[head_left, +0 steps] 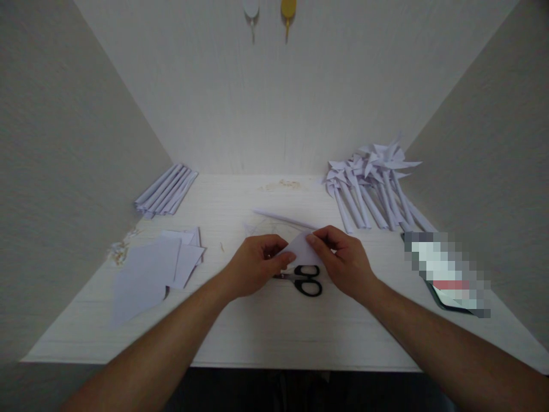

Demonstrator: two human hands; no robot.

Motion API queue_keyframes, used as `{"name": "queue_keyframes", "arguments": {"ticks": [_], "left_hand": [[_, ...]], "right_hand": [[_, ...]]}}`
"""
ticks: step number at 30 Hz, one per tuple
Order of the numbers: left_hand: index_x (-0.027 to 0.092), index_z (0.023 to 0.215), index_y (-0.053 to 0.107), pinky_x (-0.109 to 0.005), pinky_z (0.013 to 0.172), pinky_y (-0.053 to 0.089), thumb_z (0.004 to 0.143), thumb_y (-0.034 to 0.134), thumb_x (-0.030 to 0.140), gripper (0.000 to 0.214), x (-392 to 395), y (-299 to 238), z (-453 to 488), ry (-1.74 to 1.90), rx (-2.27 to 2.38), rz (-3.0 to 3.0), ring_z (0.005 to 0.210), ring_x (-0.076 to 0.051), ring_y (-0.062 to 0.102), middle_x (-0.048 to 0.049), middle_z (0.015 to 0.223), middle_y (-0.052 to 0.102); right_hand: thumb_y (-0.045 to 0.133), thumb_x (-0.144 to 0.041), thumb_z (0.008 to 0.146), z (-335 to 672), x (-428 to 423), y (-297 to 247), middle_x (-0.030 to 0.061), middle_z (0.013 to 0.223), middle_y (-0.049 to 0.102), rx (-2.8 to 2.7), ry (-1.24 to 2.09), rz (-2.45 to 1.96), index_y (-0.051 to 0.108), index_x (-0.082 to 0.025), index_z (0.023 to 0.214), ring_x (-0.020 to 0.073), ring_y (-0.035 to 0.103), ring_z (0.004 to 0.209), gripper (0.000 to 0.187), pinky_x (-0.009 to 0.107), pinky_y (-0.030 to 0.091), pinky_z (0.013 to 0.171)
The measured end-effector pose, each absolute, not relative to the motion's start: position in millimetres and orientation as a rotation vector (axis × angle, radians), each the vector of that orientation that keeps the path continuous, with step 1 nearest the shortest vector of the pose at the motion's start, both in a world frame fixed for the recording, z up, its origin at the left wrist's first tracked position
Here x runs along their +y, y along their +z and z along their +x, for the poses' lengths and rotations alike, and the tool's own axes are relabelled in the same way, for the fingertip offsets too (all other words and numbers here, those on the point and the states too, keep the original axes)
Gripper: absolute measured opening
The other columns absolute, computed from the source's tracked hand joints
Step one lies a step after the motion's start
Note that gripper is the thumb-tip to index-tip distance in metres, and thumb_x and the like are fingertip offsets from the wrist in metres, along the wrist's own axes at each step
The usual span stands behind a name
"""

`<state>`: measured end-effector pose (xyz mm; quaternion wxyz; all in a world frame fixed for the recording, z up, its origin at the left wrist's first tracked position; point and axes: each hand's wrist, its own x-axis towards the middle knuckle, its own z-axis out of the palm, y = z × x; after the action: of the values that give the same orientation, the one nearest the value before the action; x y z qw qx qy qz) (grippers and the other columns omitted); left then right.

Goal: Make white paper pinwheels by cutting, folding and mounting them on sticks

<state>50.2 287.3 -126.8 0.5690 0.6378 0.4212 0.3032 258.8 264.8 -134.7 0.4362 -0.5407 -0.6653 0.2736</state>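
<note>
A folded piece of white paper (303,252) is held between my two hands above the table. My left hand (261,263) pinches its left corner between thumb and fingers. At the upper right edge, my right hand (343,257) grips the same paper. Just below it lies a pair of scissors (309,286) with black handles, its blades partly hidden by my left hand. Behind my hands rests a thin rolled paper stick (285,218), with some thin, pale scraps around it that I cannot make out clearly.
Paper sheets (146,274) are stacked at the left, with rolled paper tubes (167,191) behind them. Several paper pinwheels (373,177) on sticks lie at the back right. A phone (446,274) with a blurred screen lies at the right. Walls enclose the white table (266,337) on three sides.
</note>
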Motion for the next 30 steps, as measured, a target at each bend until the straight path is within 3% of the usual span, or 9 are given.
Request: {"name": "queue_keyframes", "arguments": {"ticks": [12,24,30], "left_hand": [[0.018,0.077,0.068,-0.025,0.055,0.044,0.085,0.071,0.038,0.021,287.5,-127.8,48.6,0.695,0.986,1.479,0.055,-0.012,0.056,0.0023,0.061,0.062],[0.018,0.076,0.07,-0.026,0.058,0.043,0.084,0.069,0.035,0.019,285.9,-118.9,48.2,0.69,0.987,1.535,0.058,-0.013,0.055,0.0022,0.062,0.062],[0.017,0.072,0.07,-0.022,0.052,0.039,0.078,0.076,0.034,0.019,290.2,-122.2,46.1,0.816,0.997,1.431,0.053,-0.01,0.052,0.0034,0.057,0.061]], "right_hand": [[0.062,-0.042,0.097,259.4,264.6,-135.9,-0.0004,0.068,0.064,-1.6,0.776,-1.319,0.067,-0.021,0.084,0.0153,0.056,0.061,0.026,0.027,0.041,0.053],[0.073,-0.052,0.083,257.8,267.9,-127.6,-0.0005,0.068,0.062,-1.366,1.232,-1.201,0.069,-0.02,0.081,0.0138,0.051,0.058,0.032,0.026,0.039,0.051],[0.076,-0.049,0.084,261.5,268.2,-132.3,-0.0021,0.068,0.059,-1.321,1.295,-1.141,0.068,-0.02,0.079,0.0122,0.049,0.058,0.03,0.025,0.037,0.052]]}}
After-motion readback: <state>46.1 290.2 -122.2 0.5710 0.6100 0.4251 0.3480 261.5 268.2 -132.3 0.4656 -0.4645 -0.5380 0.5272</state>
